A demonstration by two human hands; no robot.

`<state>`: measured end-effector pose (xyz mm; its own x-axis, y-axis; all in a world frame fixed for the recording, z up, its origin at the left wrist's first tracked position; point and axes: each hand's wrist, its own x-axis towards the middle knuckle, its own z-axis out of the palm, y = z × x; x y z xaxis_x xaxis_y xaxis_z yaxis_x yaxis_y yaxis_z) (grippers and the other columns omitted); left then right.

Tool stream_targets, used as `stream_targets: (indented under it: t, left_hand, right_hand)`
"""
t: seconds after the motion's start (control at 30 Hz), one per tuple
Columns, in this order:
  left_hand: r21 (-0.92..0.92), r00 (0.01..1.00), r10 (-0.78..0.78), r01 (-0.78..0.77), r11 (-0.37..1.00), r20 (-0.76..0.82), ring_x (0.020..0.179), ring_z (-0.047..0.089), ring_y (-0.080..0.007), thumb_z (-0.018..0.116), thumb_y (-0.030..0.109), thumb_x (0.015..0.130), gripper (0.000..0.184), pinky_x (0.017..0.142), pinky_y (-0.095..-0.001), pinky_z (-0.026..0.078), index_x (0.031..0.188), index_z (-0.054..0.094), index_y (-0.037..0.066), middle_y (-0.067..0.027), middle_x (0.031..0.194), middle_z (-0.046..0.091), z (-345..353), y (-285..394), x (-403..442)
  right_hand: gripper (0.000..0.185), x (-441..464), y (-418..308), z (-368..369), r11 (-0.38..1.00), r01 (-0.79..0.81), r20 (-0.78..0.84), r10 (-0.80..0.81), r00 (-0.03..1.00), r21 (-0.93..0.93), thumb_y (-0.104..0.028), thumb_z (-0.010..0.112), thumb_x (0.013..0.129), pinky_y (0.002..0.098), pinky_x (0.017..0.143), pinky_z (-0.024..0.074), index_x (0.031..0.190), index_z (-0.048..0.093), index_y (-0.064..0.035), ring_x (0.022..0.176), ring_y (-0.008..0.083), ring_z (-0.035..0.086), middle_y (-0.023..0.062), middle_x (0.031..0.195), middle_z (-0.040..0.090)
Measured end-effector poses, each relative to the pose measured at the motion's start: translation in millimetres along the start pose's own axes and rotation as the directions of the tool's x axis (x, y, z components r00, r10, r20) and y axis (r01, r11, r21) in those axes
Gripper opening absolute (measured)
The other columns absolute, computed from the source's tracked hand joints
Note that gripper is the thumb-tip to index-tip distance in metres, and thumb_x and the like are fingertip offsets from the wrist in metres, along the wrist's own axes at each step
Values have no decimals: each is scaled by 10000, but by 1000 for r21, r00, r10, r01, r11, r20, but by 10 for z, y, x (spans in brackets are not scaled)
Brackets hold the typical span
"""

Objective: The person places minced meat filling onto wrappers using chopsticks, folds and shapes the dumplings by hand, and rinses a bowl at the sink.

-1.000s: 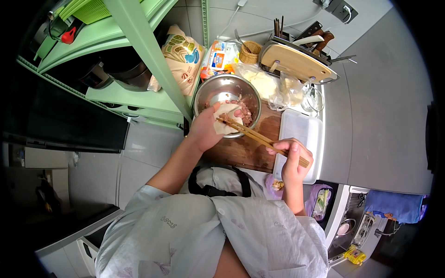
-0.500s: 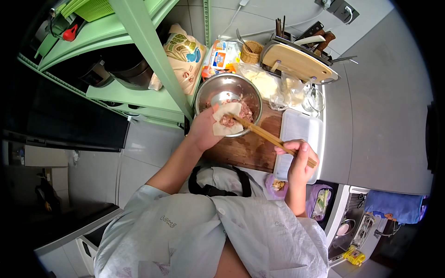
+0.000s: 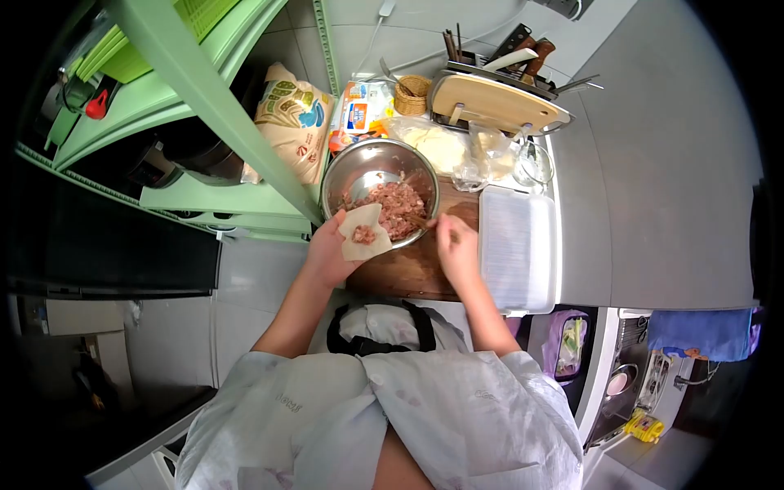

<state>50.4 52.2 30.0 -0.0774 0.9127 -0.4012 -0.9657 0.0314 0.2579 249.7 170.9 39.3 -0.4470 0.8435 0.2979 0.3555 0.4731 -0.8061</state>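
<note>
While left hand [image 3: 325,255] cradles wrapper [image 3: 351,221], labels [image 3: 357,117] blur (small print).

Pale grey wall tiles [image 3: 343,49] are seen at the far side, crossed by a white cable and cut by a dark socket panel [image 3: 563,6]; at the left a pale green metal shelving unit [image 3: 245,155] is set, its shelves loaded, with glossy black panelling [image 3: 114,237] nearer than it. The floor [image 3: 253,282] is laid in large grey tiles; at the right a smooth grey surface [image 3: 670,163] is stretched, brightly lit in part, and by its near edge a blue cloth [image 3: 702,333] is hung.
</note>
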Motion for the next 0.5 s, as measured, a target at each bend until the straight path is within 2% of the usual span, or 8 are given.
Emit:
stream_targets:
  t: [0.03,0.1,0.17,0.23,0.27,0.33,0.37,0.5]
  left_hand:
    - [-7,1000,-3,3,1000,15,1170,524,-330,238,333,1028,518,1028,-462,392,1333,418,-45,-187,1260,538,6,-17,-3]
    - [-24,996,-14,16,1000,83,1187,511,-330,231,352,1027,535,1040,-463,380,1350,403,-38,-189,1279,527,-8,-20,23]
    - [-52,984,-36,45,998,173,1212,493,-323,216,378,1028,560,1055,-462,363,1381,370,-28,-191,1304,510,-71,-38,25]
    - [-57,988,-37,46,997,151,1206,497,-330,239,394,1023,569,1053,-458,365,1358,397,-38,-189,1294,518,3,-76,21]
    - [-60,989,-38,47,997,142,1203,499,-334,251,403,1021,574,1052,-457,366,1346,411,-43,-188,1289,522,68,-84,43]
    - [1,994,-29,29,1000,107,1205,497,-334,253,417,1018,588,1055,-458,363,1353,403,-42,-186,1296,516,223,-120,69]
    - [29,996,-22,19,999,88,1207,496,-334,254,425,1017,595,1056,-458,361,1356,399,-42,-185,1299,512,293,-148,73]
    - [51,979,-112,105,993,171,1224,470,-366,268,398,1018,587,1047,-468,362,1377,356,-57,-208,1305,493,488,-237,32]
  right_hand:
    - [206,-17,10,51,997,11,-9,-11,1000,75,-97,525,928,357,704,514,827,665,18,751,322,653,188,837,660]
    - [204,-11,22,60,996,41,2,-41,999,82,-99,525,930,363,695,503,826,652,22,757,339,640,189,816,638]
    - [125,-82,84,0,992,29,40,-34,999,124,-63,562,902,359,699,502,886,657,17,770,330,634,178,838,638]
    - [106,-159,94,-85,986,33,76,-46,996,161,-35,581,882,357,695,499,943,655,12,772,328,628,174,861,635]
    - [198,-183,94,-178,991,112,126,-120,985,71,0,604,844,337,692,499,1038,641,3,772,289,627,157,889,630]
    - [234,-271,100,-373,993,-116,235,104,966,35,-1,609,835,322,691,499,1068,636,3,769,255,625,146,891,624]
    - [235,-329,205,-427,987,-154,207,142,968,46,-10,605,841,306,683,495,1074,637,0,756,219,620,129,876,632]
    - [211,-553,536,-706,964,-260,45,257,965,58,-74,585,889,246,650,474,1084,650,-25,718,102,607,67,828,673]
